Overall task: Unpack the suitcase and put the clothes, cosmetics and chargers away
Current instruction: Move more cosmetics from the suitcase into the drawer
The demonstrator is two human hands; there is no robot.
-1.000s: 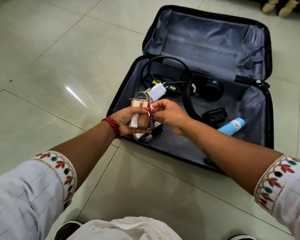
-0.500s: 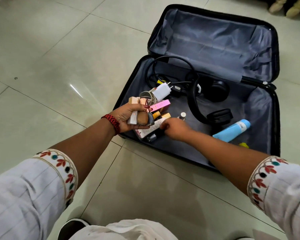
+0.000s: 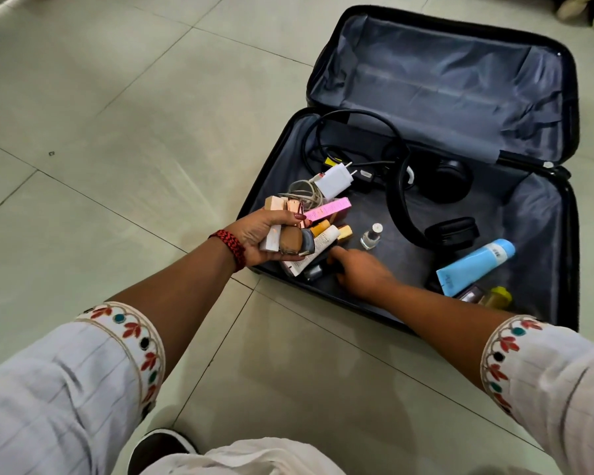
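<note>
1. The left hand (image 3: 264, 234) hangs over the near-left corner of the open black hard-shell suitcase with grey fabric lining (image 3: 460, 80). Its fingers and thumb are curled tight round a handful of small cosmetics (image 3: 288, 240): peach card boxes, a rose-gold stick and a brown compact. These look light, stiff and smooth. The hand seems full, so another piece could slide out.
2. The right hand (image 3: 364, 274) reaches into the same corner, its back to the camera. The forefinger stretches onto a small dark object (image 3: 324, 260) beside a white squeeze tube (image 3: 324, 238).
3. Lying in the lower shell:
   - A clear glass nail-polish bottle (image 3: 371, 236) stands upright. It is probably fragile and best pinched at the body.
   - A pale blue plastic tube (image 3: 477, 265) should be soft, so take it mid-length.
   - A pink card box (image 3: 328, 209) would crush easily.
   - A white charger plug (image 3: 333, 181) rests on its grey coiled cable (image 3: 302, 193). Lift plug and coil together.
   - Black headphones (image 3: 426, 186) lie farther back.
4. Hard to make out:
   - I cannot tell whether the right thumb and other fingers pinch the dark object.
   - That object's shape is covered.
   - A yellow bottle (image 3: 499, 296) is partly behind the right forearm.
   - Labels are too small to read.
   - No clothes show in the suitcase.
</note>
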